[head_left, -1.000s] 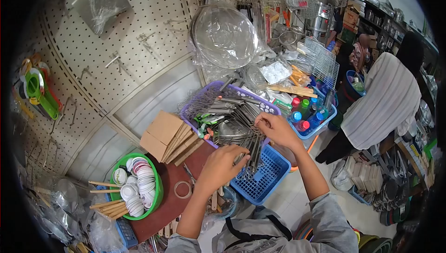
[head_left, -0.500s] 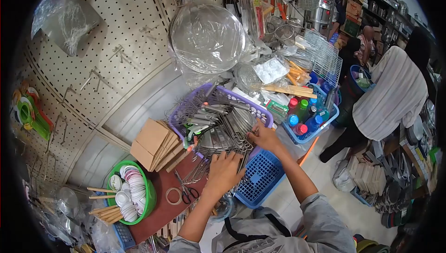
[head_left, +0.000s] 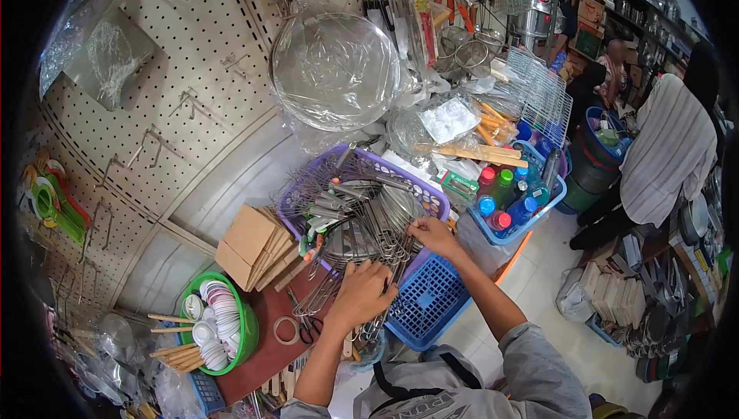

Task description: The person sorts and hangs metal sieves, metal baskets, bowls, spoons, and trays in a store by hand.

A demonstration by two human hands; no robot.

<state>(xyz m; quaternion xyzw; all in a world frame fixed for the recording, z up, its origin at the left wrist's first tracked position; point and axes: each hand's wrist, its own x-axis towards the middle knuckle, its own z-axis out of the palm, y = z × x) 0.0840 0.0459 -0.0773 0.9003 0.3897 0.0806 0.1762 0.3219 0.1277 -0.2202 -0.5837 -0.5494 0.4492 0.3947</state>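
Wire skimmers (head_left: 362, 222): your left hand (head_left: 362, 293) clamps their handle ends, right hand (head_left: 433, 234) pinches one wire (hooks look tangled); they lie half out of purple basket (head_left: 436, 199); tug hard and the lot may spill onto blue basket (head_left: 431, 301).

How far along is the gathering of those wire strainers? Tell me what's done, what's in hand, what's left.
Done: most wire strainers lie gathered in one bundle across the purple basket. In hand: the left hand presses on their handle ends, and the right hand pinches a few handles. Left: the handles splay unevenly over the blue basket edge.
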